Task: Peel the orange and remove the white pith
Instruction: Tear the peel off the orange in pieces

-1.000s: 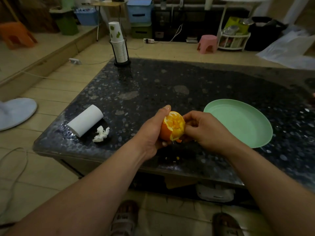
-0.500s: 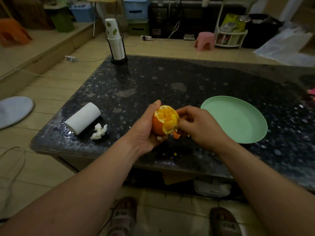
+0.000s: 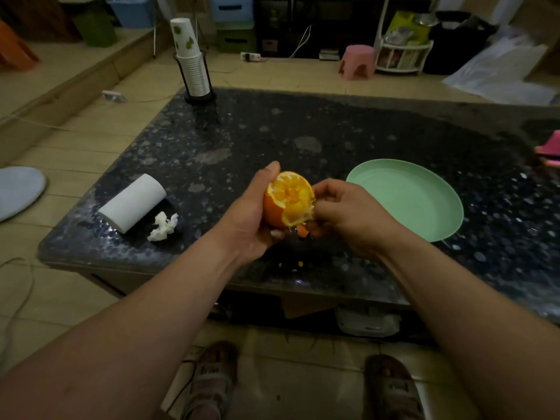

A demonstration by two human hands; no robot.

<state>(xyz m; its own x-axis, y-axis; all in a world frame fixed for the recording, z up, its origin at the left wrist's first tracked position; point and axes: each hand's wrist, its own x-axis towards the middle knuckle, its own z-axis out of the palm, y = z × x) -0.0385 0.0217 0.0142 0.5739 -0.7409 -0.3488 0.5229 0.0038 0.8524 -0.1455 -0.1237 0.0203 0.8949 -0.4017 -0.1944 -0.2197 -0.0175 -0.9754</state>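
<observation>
Dark speckled desk (image 3: 333, 131) fills the middle of the frame. On it, right of ctr, sits a pale green plate (image 3: 406, 198) w/ nothing in it. At left a white paper roll (image 3: 132, 202) lies flat, w/ a crumpled tissue (image 3: 163, 226) just beside it. A stack of paper cups (image 3: 194, 71) stands at the desk's far corner, upper left.

Both forearms come in from the bottom corners & meet at frame ctr, above the desk's near edge.

Left hand (image 3: 245, 219): grip wrapped round the orange (image 3: 285, 201) from the left & below, thumb up along its upper-left rim. The orange is held off the desk, just left of the plate, not touching it. Its top & camera-facing side are bare flesh. The skin that's left is on the left & lower side, i.e. mostly under the left palm.

Right hand (image 3: 348, 213): fingers curled tight at the orange's lower-right edge, grip closed in a pinch. A small tab of peel (image 3: 301, 234) shows just below the fingertips. That's prob. what it has hold of, tho the pinch point itself is hidden.

The next pull turns on this: the torn peel edge runs down the orange's right side, right at the right hand. The remaining skin lies away from it, leftward under the other hand. So prob. either a pull down & left, or the left hand rolls the fruit to bring skin round to the right.

A few orange crumbs (image 3: 298, 263) lie on the desk below the hands.
</observation>
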